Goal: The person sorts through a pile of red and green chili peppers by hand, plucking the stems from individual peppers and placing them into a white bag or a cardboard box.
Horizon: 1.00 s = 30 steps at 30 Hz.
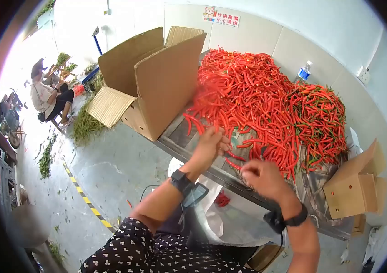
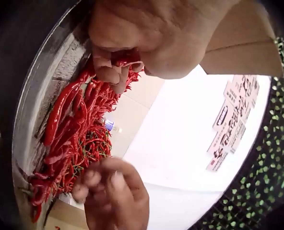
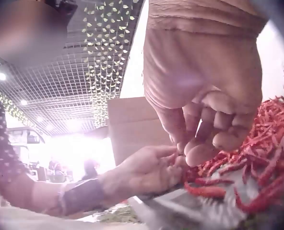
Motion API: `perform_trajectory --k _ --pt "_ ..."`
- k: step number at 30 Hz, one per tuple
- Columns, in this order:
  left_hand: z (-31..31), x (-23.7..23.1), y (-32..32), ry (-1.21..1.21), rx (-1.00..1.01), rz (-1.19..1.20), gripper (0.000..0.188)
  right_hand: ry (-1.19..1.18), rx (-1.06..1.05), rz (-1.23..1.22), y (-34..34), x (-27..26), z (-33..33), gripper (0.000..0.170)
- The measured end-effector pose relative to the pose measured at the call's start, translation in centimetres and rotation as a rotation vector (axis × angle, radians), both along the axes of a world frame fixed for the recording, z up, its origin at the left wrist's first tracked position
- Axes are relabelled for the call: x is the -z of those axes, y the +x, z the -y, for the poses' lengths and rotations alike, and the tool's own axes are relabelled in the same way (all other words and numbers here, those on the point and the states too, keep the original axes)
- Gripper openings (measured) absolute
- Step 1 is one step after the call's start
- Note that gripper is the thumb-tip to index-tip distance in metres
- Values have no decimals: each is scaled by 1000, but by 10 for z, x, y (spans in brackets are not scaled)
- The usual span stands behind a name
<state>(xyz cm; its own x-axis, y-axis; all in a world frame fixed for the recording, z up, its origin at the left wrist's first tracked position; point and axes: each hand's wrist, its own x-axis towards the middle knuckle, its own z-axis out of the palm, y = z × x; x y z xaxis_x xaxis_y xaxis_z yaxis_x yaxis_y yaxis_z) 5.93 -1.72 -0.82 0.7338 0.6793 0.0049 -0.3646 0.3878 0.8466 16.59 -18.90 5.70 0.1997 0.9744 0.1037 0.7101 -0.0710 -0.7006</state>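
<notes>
A large heap of red chili peppers (image 1: 248,86) covers the tabletop in front of both hands. At its near edge is my left hand (image 1: 209,148); the left wrist view shows its fingers curled round a red chili pepper (image 2: 127,57) against the palm. Close beside it, to the right and nearer the table edge, my right hand (image 1: 266,179) has its fingers curled and its thumb drawn in, with nothing visible between them. Several loose peppers (image 1: 234,159) lie on the table between the hands. A blurred red patch (image 1: 207,96) shows above the left hand, beside the box.
A tall open cardboard box (image 1: 170,86) stands left of the heap, and a smaller carton (image 1: 352,191) sits at the right end. Peppers with green stems (image 1: 321,118) are piled at right, a bottle (image 1: 303,73) behind them. A seated person (image 1: 50,98) is at far left.
</notes>
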Motion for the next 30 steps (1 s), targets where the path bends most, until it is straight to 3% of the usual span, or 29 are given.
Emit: perform_trajectory --k 2,4,5,7,8,10,14,17,20,22,23,25,26,28,30 --pt "-1 0 -1 -86 -35 41 17 24 33 -1 18 -6 -33 10" --pt "-3 -1 -5 -164 -58 101 25 180 -135 288 41 -3 -70 10" --pt "-4 -1 -6 -161 -61 104 25 183 -137 290 47 1 -89 10" --pt "-6 1 -8 -224 -42 130 24 42 116 153 50 12 -124 16" --pt "-6 3 -9 -221 -45 129 24 44 113 151 52 17 -139 16" --pt "-7 8 -9 -162 -21 206 23 62 162 368 49 21 -160 19" --pt "-7 9 -12 -161 6 210 18 -118 236 501 31 18 -175 22" --pt "-7 9 -11 -127 24 212 19 -101 281 519 30 27 -171 24" --pt "-9 12 -10 -144 42 233 19 75 249 514 60 44 -159 23" --pt "-9 11 -9 -147 32 226 19 -91 213 293 73 36 -142 17" --pt "-8 11 -8 -146 17 222 20 -94 219 290 92 38 -133 17" --pt "-7 7 -9 -155 28 222 19 -94 26 -17 119 37 -117 17" --pt "-6 6 -10 -161 34 225 19 -94 32 -19 122 34 -109 17" --pt "-6 7 -9 -151 32 215 20 -21 372 -1003 109 5 -85 22" --pt "-7 9 -8 -138 30 207 20 53 315 -1100 112 2 -76 23"
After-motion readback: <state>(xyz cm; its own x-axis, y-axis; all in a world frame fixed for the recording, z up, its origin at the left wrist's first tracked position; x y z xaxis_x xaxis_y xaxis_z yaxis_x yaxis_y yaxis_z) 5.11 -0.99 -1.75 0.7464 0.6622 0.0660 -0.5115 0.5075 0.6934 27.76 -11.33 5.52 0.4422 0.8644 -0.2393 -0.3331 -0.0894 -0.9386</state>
